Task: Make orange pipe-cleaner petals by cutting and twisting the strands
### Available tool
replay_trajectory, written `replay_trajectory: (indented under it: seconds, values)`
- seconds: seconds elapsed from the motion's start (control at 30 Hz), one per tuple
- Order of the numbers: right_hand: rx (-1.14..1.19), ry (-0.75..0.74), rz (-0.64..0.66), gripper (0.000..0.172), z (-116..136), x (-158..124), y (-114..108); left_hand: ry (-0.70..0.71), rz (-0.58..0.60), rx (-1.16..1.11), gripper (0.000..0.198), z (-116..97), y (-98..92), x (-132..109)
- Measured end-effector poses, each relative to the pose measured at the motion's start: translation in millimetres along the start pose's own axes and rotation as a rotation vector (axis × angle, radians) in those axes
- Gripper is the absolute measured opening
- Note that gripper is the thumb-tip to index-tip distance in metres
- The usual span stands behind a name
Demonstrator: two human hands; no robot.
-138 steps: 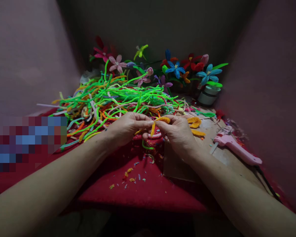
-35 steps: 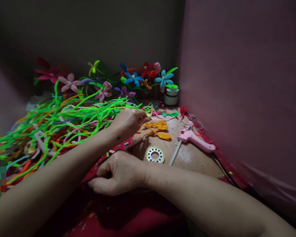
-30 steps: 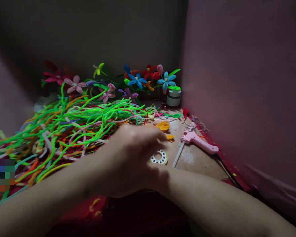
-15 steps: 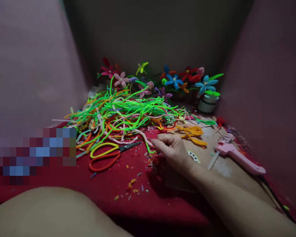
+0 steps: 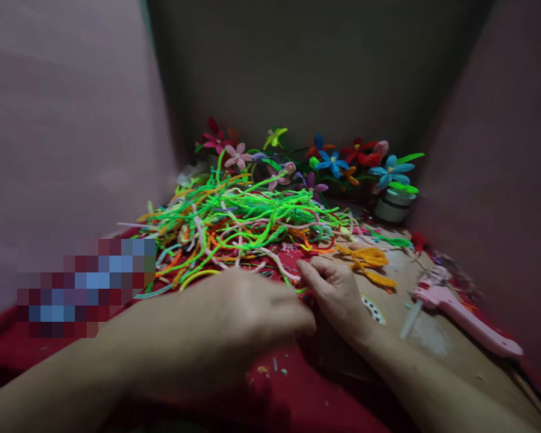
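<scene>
My right hand (image 5: 336,294) is closed in a pinch, thumb against the fingers, above the near edge of the cardboard (image 5: 442,313). What it grips is too small or hidden to make out. Smeared by motion, my left hand (image 5: 256,319) reaches across toward the right fingertips, and its finger position is unclear. Behind it lies a pair of scissors, mostly hidden, with the yellow handle (image 5: 199,275) showing. Beyond both hands is a tangled heap of pipe cleaners (image 5: 270,210), mostly bright green. A bundle of orange pipe cleaners (image 5: 369,257) rests just past my right hand.
A pink glue gun (image 5: 469,316) lies on the cardboard at the right. Pipe-cleaner flowers (image 5: 333,163) line the back, near a small pale jar (image 5: 393,205). Coloured scraps (image 5: 264,369) dot the red cloth (image 5: 293,391). Pale walls rise on both sides.
My left hand has come in from the lower left toward my right hand, covering most of the scissors. My right hand stays pinched. The whole view has shifted slightly.
</scene>
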State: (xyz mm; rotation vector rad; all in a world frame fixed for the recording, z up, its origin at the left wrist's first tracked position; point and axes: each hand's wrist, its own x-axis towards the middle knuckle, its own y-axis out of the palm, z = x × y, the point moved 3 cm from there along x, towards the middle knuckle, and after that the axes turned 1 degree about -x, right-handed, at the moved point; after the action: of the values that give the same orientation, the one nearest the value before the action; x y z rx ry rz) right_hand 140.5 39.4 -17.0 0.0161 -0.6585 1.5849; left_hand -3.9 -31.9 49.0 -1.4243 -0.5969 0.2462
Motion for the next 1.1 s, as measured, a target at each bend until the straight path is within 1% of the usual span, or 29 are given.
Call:
replay_trajectory:
  seconds: [0.03,0.1,0.17,0.2,0.23,0.3,0.37,0.43,0.53,0.63,0.77,0.9,0.97,1.0,1.1]
  values:
    - [-0.022,-0.015,-0.007,0.037,0.2,-0.3,0.2,-0.057,0.036,-0.022,0.029,22.6,1.0,4.4]
    - [-0.032,-0.023,-0.021,0.033,-1.0,-0.6,1.0,-0.305,0.006,0.051,0.026,71.4,2.3,6.5]
    - [-0.002,0.000,-0.029,0.019,-4.4,-0.7,2.3,-0.529,-0.056,0.053,0.021,113.5,4.2,0.2]
    - [0.017,0.010,-0.044,0.016,-6.2,-0.9,2.6,-0.625,-0.094,0.047,0.020,130.9,4.7,-5.0]
    - [0.026,0.018,-0.049,0.016,-7.9,-1.0,3.0,-0.715,-0.139,0.050,0.021,145.9,4.1,-11.2]
    - [-0.005,0.014,-0.068,0.017,-10.0,-1.5,2.8,-0.852,-0.255,0.092,0.023,169.7,-0.8,-24.3]
    - [-0.064,-0.015,-0.085,0.015,-10.1,-2.2,2.3,-0.936,-0.358,0.162,0.025,187.6,-9.0,-35.9]
    - [-0.096,-0.054,-0.085,0.013,-8.7,-3.0,2.3,-1.036,-0.394,0.190,0.026,203.2,-15.5,-44.8]
    - [-0.102,-0.115,-0.057,0.012,-4.9,-4.1,3.7,-1.101,-0.333,0.165,0.026,220.6,-15.4,-48.6]
    - [-0.119,-0.181,-0.034,0.012,-0.7,-4.8,5.2,-1.112,-0.313,0.159,0.029,229.9,-5.6,-47.0]
    - [-0.134,-0.225,0.024,0.014,1.7,-6.0,7.4,-1.111,-0.301,0.172,0.035,234.9,13.6,-45.2]
    - [-0.140,-0.237,0.061,0.015,2.3,-7.6,8.9,-1.085,-0.257,0.177,0.030,235.7,25.9,-45.6]
    - [-0.141,-0.249,0.060,0.016,3.0,-8.2,9.2,-1.070,-0.238,0.166,0.026,235.2,27.2,-45.6]
    - [-0.144,-0.254,0.059,0.016,3.3,-8.4,9.4,-1.067,-0.234,0.160,0.026,235.2,26.6,-45.3]
    - [-0.153,-0.258,0.062,0.016,4.1,-8.5,10.0,-1.088,-0.269,0.167,0.037,237.6,20.2,-43.4]
